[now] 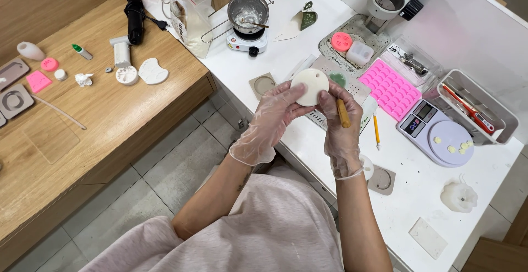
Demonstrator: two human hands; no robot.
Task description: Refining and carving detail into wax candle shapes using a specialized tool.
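Note:
A round white disc [309, 86] with a small hole near its rim is held up over the white table [418, 187]. My left hand [272, 115], in a clear glove, grips the disc from the left with thumb and fingers. My right hand [338, 126], also gloved, touches the disc's right edge and holds a wooden-handled tool [342, 113] that points down along the fingers. The tool's tip is hidden behind the disc and fingers.
A pink silicone mould [390, 88], a digital scale [440, 134] with small pieces, a white tool basket [478, 110] and a pencil [377, 130] lie to the right. A small hotplate with a metal pot [248, 16] stands behind. A wooden bench [82, 112] with moulds sits left.

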